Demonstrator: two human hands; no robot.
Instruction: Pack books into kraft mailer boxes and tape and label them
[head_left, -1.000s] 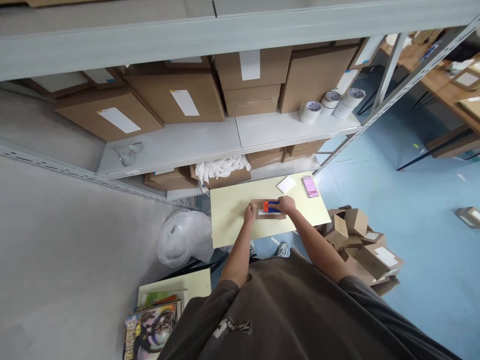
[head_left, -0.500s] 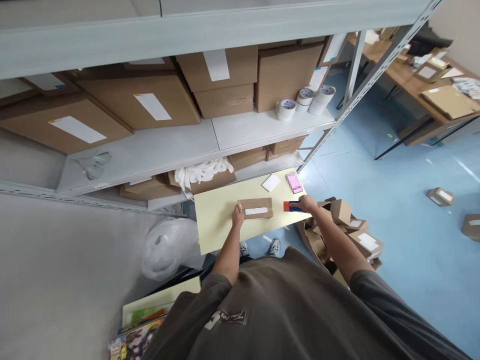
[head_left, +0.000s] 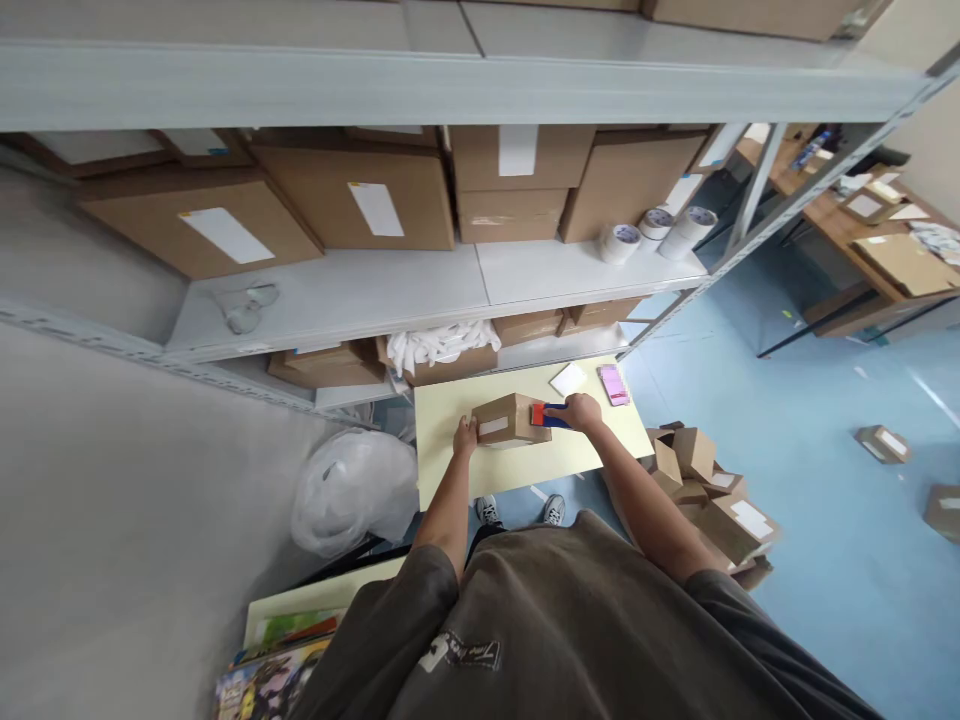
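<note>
A small brown cardboard box (head_left: 496, 418) with a white label is tipped on the pale yellow table (head_left: 442, 477). My left hand (head_left: 465, 436) grips its left end, the fingers closed round the edge. In my right hand (head_left: 582, 412) is a blue scraper (head_left: 555, 414) with a red head; the fingers are wrapped round its handle. The red head meets the box's right end face. Exactly what its edge does there is too small to make out. Behind the hands lie a white pad (head_left: 568, 378) and a pink, partly blurred item (head_left: 614, 384).
A grey metal shelf (head_left: 360, 290) with large cartons stands just beyond the table. Tape rolls (head_left: 619, 243) and glasses (head_left: 247, 308) sit on it. Cardboard boxes (head_left: 739, 520) are piled at the right, and a clear plastic bag (head_left: 352, 490) bulges at the left.
My right hand has moved left with the scraper, from the table to the box's right end. The box has been tilted up by my left hand. The view has shifted.
</note>
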